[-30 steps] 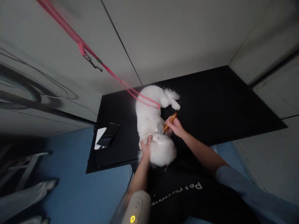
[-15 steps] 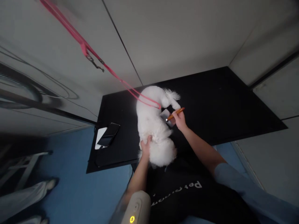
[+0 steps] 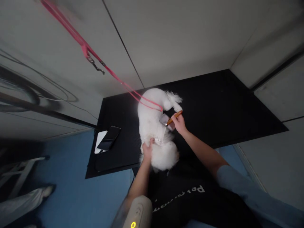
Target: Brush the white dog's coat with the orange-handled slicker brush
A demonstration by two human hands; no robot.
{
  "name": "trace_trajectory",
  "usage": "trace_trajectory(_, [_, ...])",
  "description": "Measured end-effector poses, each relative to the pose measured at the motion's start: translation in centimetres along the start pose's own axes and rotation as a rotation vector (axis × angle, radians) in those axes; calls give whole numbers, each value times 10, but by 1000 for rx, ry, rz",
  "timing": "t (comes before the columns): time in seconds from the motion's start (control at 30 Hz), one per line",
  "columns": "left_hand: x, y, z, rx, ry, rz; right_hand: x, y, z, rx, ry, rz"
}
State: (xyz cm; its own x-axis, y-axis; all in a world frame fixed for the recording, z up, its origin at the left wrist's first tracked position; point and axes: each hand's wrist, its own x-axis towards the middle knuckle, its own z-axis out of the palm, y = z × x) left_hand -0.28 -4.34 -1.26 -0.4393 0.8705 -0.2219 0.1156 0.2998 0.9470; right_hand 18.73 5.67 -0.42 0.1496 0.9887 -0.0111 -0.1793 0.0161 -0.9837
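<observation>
A small white dog [image 3: 150, 118] is on the black grooming table [image 3: 201, 101], its fluffy head near my apron. My left hand [image 3: 147, 149] grips the fur beside its neck, thumb on top, the other fingers mostly hidden below. In my right hand [image 3: 180, 124] is a slicker brush [image 3: 174, 117] with an orange-brown handle. Its flat rectangular head rests against the fur on the right side of the dog's shoulder. A thin pink grooming loop [image 3: 152, 106] hangs over the dog's back; I cannot tell whether it goes around the body.
A black phone [image 3: 109, 138] lies partly over a white flat object [image 3: 99, 141] at the table's left end. A metal clip [image 3: 95, 65] hangs from the pink strap. A white device with a yellow light [image 3: 139, 212] is low in front. Grey walls stand behind.
My right hand has moved the brush slightly left and down, further onto the dog's shoulder fur. My left hand keeps its hold at the neck. The view has shifted slightly.
</observation>
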Motion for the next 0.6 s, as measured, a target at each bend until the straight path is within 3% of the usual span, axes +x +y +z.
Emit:
trace_trajectory(0.03, [0, 0, 0, -2, -1, -5, 0, 0, 0, 14, 12, -12])
trace_trajectory(0.13, [0, -1, 0, -17, 6, -28, -3, 0, -1, -9, -282, 59])
trace_trajectory(0.17, [0, -1, 0, -22, 11, -34, -3, 0, -1, -24, -320, 80])
trace_trajectory(0.3, [1, 0, 0, -24, 19, -42, 0, -1, -5, 7, 42, 10])
trace_trajectory(0.33, [1, 0, 1, -26, 16, -35, -1, -1, -5, 12, 27, 9])
trace_trajectory(0.43, [2, 0, 1, -12, 21, -20, -6, 1, -4, -32, -249, 75])
trace_trajectory(0.47, [2, -1, 1, -2, 25, -10, -8, 2, -3, -43, -258, 82])
trace_trajectory(0.57, [2, -2, 1, 13, 28, 17, -9, 4, -1, -15, -36, 17])
trace_trajectory(0.6, [1, -2, 0, 10, 21, 16, -9, 4, -1, -9, -22, 2])
